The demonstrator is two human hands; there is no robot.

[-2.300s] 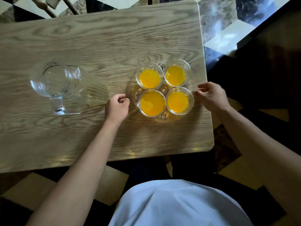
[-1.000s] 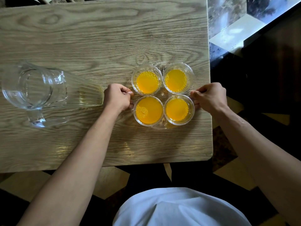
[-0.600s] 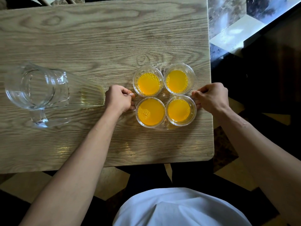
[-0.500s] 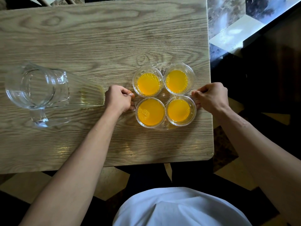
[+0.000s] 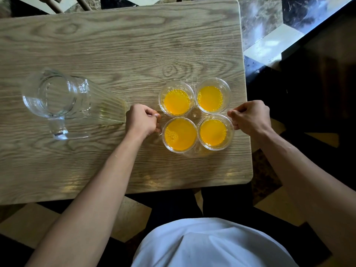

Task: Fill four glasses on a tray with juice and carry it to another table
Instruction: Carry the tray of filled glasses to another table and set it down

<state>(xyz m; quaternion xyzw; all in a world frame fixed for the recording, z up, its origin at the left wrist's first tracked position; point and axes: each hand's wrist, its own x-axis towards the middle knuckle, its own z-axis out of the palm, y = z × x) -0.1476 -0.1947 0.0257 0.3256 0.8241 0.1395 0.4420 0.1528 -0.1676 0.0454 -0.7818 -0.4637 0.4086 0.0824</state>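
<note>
Several clear glasses (image 5: pixel 180 134) filled with orange juice stand in a tight square on a clear round tray (image 5: pixel 195 115) near the right end of the wooden table (image 5: pixel 115 45). My left hand (image 5: pixel 142 120) is closed on the tray's left rim. On the opposite rim my right hand (image 5: pixel 250 117) is closed too. The tray is mostly hidden under the glasses; only its patterned centre and a bit of its front rim show.
An empty clear glass pitcher (image 5: pixel 63 102) stands left of the tray, its base almost touching my left hand. The table's right edge is just beyond my right hand, with dark and light floor tiles (image 5: pixel 269 45) below. Chair legs (image 5: pixel 57 4) show at the top left.
My hands moved in from beside the tray and closed on its two rims. In the last half second the tray and glasses barely shifted.
</note>
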